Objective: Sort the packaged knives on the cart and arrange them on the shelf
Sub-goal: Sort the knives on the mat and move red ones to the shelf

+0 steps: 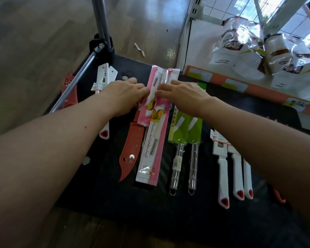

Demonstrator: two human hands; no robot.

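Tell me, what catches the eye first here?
Two bare hands meet mid-cart: the left hand and right hand both hold a pink knife package near its top. Right of it lie two green-sleeved knives, then three white-handled knives on the black cart.

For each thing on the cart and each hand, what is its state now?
Pink packaged knives: stacked flat on the black cart, held by both hands.
Left hand: pinches their left edge.
Right hand: pinches their right edge.
Green packaged knives: flat, side by side.
White-handled knives: flat, side by side.
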